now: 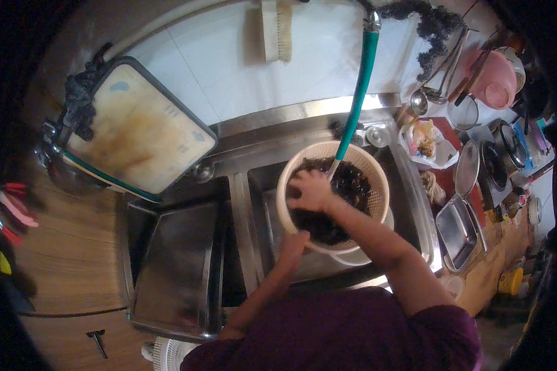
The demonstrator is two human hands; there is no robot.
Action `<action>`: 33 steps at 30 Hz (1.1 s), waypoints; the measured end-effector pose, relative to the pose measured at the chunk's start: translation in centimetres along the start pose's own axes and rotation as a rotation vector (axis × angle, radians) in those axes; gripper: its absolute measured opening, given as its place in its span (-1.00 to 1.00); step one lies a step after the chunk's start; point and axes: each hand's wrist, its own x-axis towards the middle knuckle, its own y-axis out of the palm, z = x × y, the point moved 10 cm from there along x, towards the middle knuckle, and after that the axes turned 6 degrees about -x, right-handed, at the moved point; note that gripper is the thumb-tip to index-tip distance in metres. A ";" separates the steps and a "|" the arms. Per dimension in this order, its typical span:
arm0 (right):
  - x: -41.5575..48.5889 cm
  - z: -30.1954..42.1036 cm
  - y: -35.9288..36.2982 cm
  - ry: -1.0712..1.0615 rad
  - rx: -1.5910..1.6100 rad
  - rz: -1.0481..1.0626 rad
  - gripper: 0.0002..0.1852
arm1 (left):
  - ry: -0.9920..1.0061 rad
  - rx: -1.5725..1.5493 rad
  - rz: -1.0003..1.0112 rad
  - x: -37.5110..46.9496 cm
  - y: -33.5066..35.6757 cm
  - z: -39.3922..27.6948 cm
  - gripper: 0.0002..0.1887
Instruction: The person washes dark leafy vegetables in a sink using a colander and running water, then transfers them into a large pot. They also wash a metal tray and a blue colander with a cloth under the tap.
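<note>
A cream plastic colander (384,185) sits over the right basin, with part of a white bowl (352,258) showing beneath it. Dark, glossy, leafy-looking food (352,183) fills much of the colander; its exact kind cannot be made out. My right hand (312,191), slightly blurred, reaches in with fingers spread over the dark pieces near the left wall. At the lower left rim, my left hand (297,242) grips the colander, its fingers partly hidden. A green hose (361,79) hangs from the tap, its pale end (334,169) inside the colander beside my right hand.
A metal tray (174,264) lies over the left basin. Behind it leans a stained cutting board (139,130). Right of the sink are a plastic bag of scraps (427,143), a rectangular metal pan (456,234) and a round strainer (467,168). A brush (276,31) hangs on the wall.
</note>
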 end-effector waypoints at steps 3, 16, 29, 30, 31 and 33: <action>-3.0 4.0 2.0 -0.212 -0.090 0.195 -0.46 | 0.017 -0.122 -0.014 0.3 -0.3 0.0 -0.74; -10.0 -11.9 -5.3 0.068 0.192 -0.076 -0.42 | -0.036 -0.164 -0.045 -1.6 0.1 -1.0 -0.72; -10.7 -7.1 2.7 0.684 0.462 -0.119 -0.20 | -0.188 -0.169 0.241 -2.3 2.5 2.9 -0.67; -9.9 -6.5 2.0 0.632 0.475 -0.128 -0.20 | -0.095 -0.081 0.278 -2.3 2.6 2.0 -0.70; -9.1 -6.0 1.3 0.581 0.487 -0.138 -0.20 | -0.008 0.013 0.324 -2.4 2.8 1.1 -0.72; -7.5 -5.5 -0.1 0.484 0.543 -0.155 -0.23 | 0.008 -0.034 0.304 -2.2 2.5 0.2 -0.75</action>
